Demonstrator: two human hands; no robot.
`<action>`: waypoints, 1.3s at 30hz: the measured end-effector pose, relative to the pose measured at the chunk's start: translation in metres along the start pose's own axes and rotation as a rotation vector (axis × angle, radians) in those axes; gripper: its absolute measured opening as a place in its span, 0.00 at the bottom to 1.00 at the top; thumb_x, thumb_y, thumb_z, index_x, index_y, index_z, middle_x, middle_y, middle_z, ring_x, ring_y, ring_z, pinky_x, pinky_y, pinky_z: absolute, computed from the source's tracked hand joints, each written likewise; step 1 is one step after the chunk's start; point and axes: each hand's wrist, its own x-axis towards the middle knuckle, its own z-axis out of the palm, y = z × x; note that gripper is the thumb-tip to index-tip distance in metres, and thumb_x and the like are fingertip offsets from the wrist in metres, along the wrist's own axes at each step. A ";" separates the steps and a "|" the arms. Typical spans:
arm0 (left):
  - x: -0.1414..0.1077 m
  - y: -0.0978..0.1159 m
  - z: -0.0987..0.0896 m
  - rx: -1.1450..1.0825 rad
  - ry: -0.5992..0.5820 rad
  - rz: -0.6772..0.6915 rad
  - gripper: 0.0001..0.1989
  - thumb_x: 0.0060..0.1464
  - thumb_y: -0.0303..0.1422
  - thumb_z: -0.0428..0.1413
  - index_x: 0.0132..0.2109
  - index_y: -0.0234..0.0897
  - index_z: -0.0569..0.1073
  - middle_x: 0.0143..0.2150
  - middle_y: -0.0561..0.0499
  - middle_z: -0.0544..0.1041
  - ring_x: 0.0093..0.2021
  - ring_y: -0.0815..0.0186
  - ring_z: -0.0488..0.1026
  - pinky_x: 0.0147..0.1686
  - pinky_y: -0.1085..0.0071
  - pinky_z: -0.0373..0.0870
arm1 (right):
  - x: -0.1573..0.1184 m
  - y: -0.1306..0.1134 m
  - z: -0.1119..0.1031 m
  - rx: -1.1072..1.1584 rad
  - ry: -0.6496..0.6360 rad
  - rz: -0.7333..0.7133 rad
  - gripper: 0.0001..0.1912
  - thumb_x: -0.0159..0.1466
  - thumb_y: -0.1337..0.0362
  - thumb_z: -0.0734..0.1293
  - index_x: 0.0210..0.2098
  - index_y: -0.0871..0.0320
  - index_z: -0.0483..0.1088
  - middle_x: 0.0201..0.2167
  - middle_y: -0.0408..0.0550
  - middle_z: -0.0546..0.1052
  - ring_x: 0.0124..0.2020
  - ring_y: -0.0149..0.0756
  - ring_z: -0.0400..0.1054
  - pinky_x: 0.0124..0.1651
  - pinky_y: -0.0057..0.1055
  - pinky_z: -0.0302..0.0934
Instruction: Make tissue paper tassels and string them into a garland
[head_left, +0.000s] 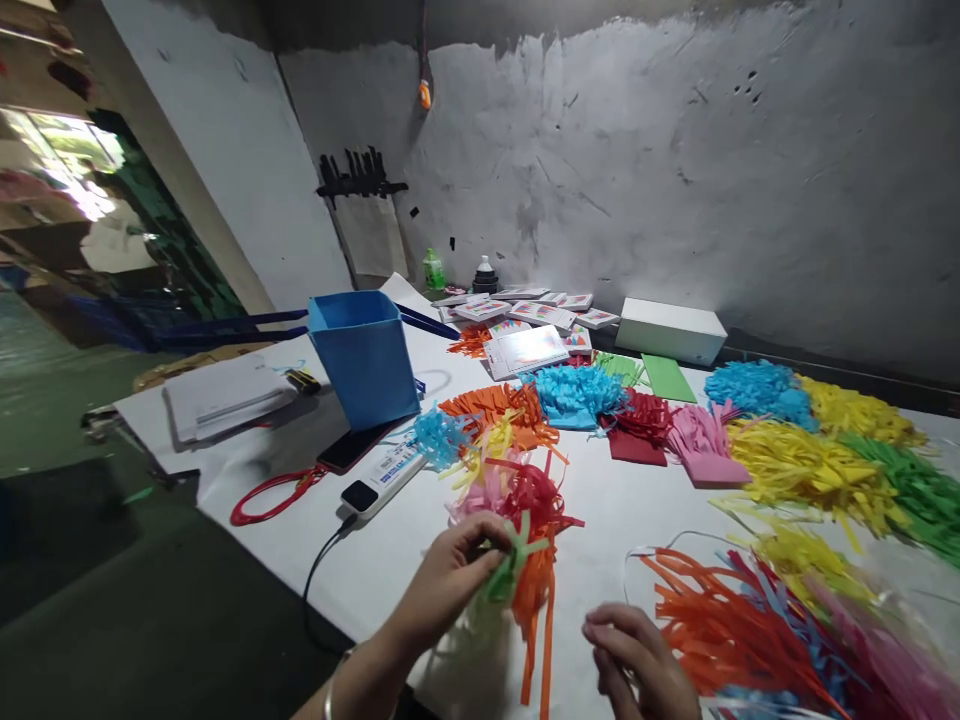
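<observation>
My left hand (465, 560) is closed in a pinch on a light green tissue paper tassel (516, 562), above the white tabletop. Just beyond and beside it lie a red tassel (536, 497), a pink one (484, 490) and an orange one (534, 590) with long loose strips. Yellow (491, 445) and light blue (442, 437) tassels continue this row toward the back. My right hand (637, 655) is at the bottom edge, its fingers loosely bent and apart, with nothing visible in them. To its right is a mixed heap of orange fringes (720, 620).
Fringed paper bundles in blue (574, 395), dark red (637, 425), pink (705, 450) and yellow (810, 465) cover the right. A blue bin (364, 355), a phone (352, 447) and a white cabled device (382, 480) stand left. Flat packs (529, 350) and a white box (670, 330) sit near the wall.
</observation>
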 end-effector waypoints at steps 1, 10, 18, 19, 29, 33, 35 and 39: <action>-0.001 0.002 0.015 -0.038 -0.011 0.015 0.02 0.53 0.28 0.56 0.34 0.36 0.73 0.35 0.49 0.75 0.37 0.63 0.72 0.39 0.70 0.68 | 0.003 -0.006 0.004 0.048 -0.004 -0.030 0.09 0.69 0.62 0.64 0.41 0.49 0.78 0.44 0.50 0.76 0.24 0.28 0.68 0.27 0.26 0.65; -0.006 -0.008 0.063 0.214 -0.065 0.153 0.10 0.54 0.23 0.52 0.38 0.40 0.75 0.43 0.46 0.77 0.46 0.58 0.74 0.46 0.64 0.69 | 0.014 -0.018 -0.008 0.088 0.023 0.280 0.10 0.68 0.60 0.65 0.38 0.53 0.79 0.39 0.49 0.78 0.19 0.25 0.65 0.21 0.23 0.62; -0.020 -0.010 0.074 0.304 -0.193 0.241 0.10 0.62 0.32 0.54 0.49 0.43 0.76 0.46 0.46 0.79 0.49 0.55 0.73 0.58 0.54 0.61 | 0.011 -0.017 -0.005 0.218 0.107 0.365 0.11 0.66 0.55 0.68 0.36 0.54 0.80 0.37 0.49 0.77 0.19 0.25 0.64 0.19 0.23 0.61; -0.020 -0.010 0.076 0.213 -0.218 0.159 0.09 0.63 0.34 0.53 0.46 0.42 0.76 0.42 0.47 0.80 0.46 0.57 0.74 0.54 0.57 0.65 | 0.012 -0.018 -0.007 0.202 0.113 0.346 0.11 0.66 0.55 0.68 0.37 0.54 0.81 0.36 0.49 0.77 0.20 0.26 0.65 0.20 0.24 0.62; -0.017 -0.014 0.082 -0.502 -0.213 -0.447 0.25 0.49 0.49 0.67 0.47 0.35 0.81 0.29 0.52 0.75 0.30 0.70 0.66 0.32 0.75 0.61 | 0.004 -0.026 -0.019 -0.140 0.013 0.186 0.11 0.67 0.59 0.66 0.44 0.51 0.80 0.28 0.46 0.80 0.24 0.32 0.73 0.31 0.25 0.70; -0.018 -0.012 0.083 -0.495 -0.217 -0.451 0.25 0.50 0.49 0.65 0.47 0.36 0.80 0.29 0.53 0.74 0.30 0.69 0.66 0.32 0.74 0.61 | 0.002 -0.026 -0.018 -0.179 0.015 0.171 0.11 0.68 0.60 0.65 0.44 0.52 0.80 0.31 0.48 0.82 0.30 0.36 0.77 0.35 0.26 0.71; -0.018 -0.012 0.081 -0.398 -0.240 -0.374 0.22 0.54 0.49 0.62 0.47 0.37 0.80 0.30 0.51 0.75 0.32 0.67 0.68 0.34 0.73 0.63 | 0.002 -0.026 -0.020 -0.193 0.008 0.171 0.11 0.68 0.60 0.65 0.43 0.51 0.80 0.32 0.48 0.82 0.32 0.36 0.78 0.37 0.26 0.71; -0.019 -0.012 0.079 -0.038 -0.388 -0.042 0.16 0.64 0.43 0.53 0.44 0.38 0.80 0.37 0.47 0.78 0.38 0.62 0.72 0.41 0.69 0.66 | 0.002 -0.026 -0.024 -0.169 -0.053 0.285 0.12 0.67 0.55 0.66 0.38 0.52 0.80 0.26 0.45 0.80 0.26 0.34 0.75 0.31 0.24 0.68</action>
